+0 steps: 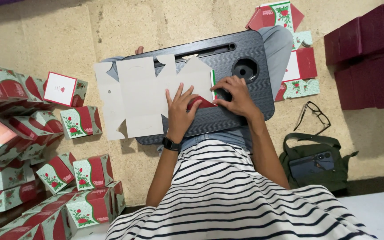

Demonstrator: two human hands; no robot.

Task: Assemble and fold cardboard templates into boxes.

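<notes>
A home floor used as a small packing spot: the person sits on a speckled stone floor (pixel 156 22) with a black lap desk (pixel 250 95) across the knees. Folded rose-printed cartons (pixel 90 171) pile at the floor's left edge, flat ones (pixel 276 15) at the top, beside eyeglasses (pixel 314 116) and a green bag (pixel 316 164).

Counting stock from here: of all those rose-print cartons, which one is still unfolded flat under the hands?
The grey flat carton blank on the black lap tray; both hands press its end flap. The cartons heaped on the floor are already folded into boxes.
</notes>
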